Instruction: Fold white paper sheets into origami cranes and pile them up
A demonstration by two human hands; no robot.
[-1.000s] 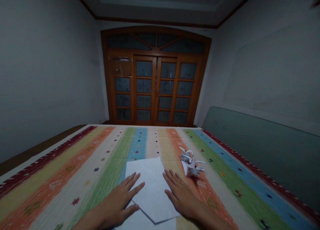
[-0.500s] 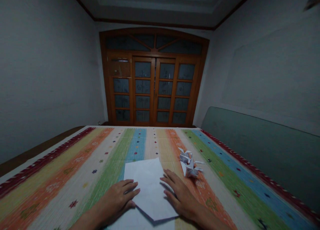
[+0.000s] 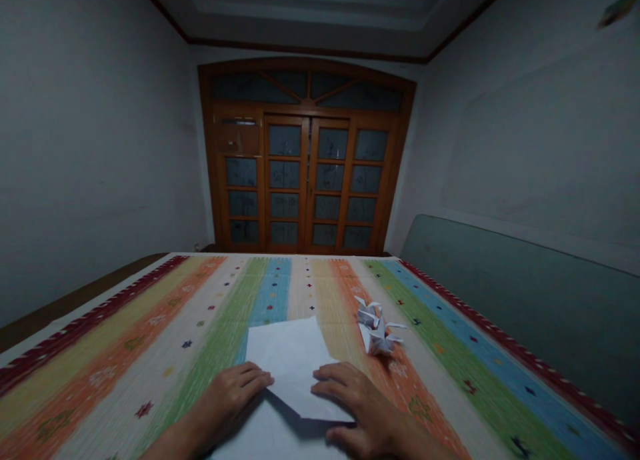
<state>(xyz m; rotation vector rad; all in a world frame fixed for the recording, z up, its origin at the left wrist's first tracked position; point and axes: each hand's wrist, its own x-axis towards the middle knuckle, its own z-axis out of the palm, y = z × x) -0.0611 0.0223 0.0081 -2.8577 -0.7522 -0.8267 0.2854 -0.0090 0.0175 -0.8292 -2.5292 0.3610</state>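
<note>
A folded sheet of white paper (image 3: 287,353) lies on the striped tablecloth in front of me. Its near edge is raised, with a dark shadow beneath, above more white paper (image 3: 277,433) at the bottom of the view. At the left edge of the sheet, my left hand (image 3: 235,397) has its fingers together and closed on the paper; its thumb is hidden. My right hand (image 3: 357,403) rests its fingers on the sheet's right part, its thumb apart below the near edge. Right of the sheet sit folded paper cranes (image 3: 380,333), close together.
The tablecloth (image 3: 155,353) with coloured stripes covers the table. A pale green panel (image 3: 500,273) stands along the right side. Wooden doors with glass panes (image 3: 310,180) are beyond the far table edge.
The near edge of the folded sheet has risen and shifted away from me. My left fingers have come together on its left edge, and my right thumb has moved nearer to me.
</note>
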